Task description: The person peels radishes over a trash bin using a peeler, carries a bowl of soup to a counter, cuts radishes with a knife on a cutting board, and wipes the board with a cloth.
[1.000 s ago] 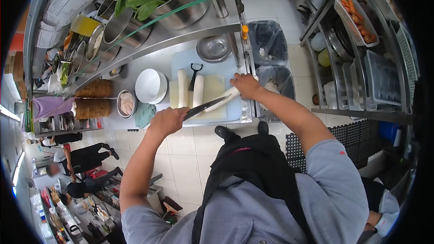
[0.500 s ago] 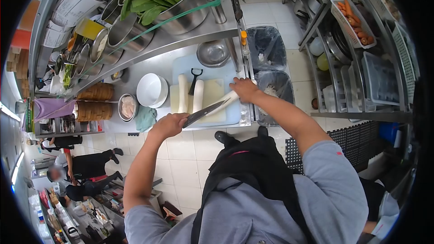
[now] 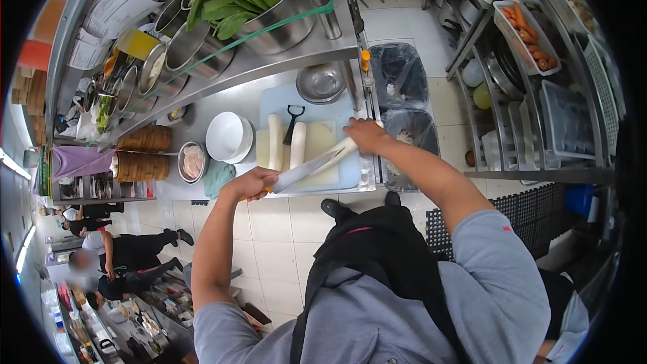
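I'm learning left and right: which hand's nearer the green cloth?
Left: the left hand is just right of the green cloth; the right hand is farther right, past the peeler.

The left hand [image 3: 253,183] hides part of the knife [image 3: 296,174].

A long-bladed knife [image 3: 297,174] overlaps a slanting white vegetable [image 3: 348,148].

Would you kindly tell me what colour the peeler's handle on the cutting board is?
The peeler's handle is black; the head view shows it best.
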Available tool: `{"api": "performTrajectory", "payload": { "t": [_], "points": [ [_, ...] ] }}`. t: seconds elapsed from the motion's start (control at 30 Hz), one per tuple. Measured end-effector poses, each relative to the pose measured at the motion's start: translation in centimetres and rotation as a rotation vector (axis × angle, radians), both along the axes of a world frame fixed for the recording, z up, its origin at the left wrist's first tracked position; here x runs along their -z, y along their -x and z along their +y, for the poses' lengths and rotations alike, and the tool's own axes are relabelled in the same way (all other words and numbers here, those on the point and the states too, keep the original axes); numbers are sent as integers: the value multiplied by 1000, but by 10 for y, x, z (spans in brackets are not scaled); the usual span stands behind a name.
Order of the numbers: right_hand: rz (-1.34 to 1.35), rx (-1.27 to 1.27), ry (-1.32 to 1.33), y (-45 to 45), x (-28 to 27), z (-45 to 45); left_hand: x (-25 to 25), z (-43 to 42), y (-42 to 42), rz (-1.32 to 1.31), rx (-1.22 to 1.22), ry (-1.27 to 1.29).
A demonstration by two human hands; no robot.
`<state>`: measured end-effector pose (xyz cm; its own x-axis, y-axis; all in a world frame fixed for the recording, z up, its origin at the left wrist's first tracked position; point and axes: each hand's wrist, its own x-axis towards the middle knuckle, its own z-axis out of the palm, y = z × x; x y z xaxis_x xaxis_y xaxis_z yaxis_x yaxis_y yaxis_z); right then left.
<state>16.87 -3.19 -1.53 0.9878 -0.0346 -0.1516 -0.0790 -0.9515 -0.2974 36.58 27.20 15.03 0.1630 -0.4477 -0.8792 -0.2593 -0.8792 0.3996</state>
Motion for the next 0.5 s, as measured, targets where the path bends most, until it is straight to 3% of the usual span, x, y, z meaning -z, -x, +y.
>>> {"api": "performTrajectory", "payload": {
  "t": [0.37, 0.5],
  "points": [
    [-48, 13, -7, 1, 6, 1, 30, 24, 25, 268, -339, 18],
    [-32, 21, -11, 1, 2, 1, 36, 31, 33, 206, -285, 98]
  ]
}}
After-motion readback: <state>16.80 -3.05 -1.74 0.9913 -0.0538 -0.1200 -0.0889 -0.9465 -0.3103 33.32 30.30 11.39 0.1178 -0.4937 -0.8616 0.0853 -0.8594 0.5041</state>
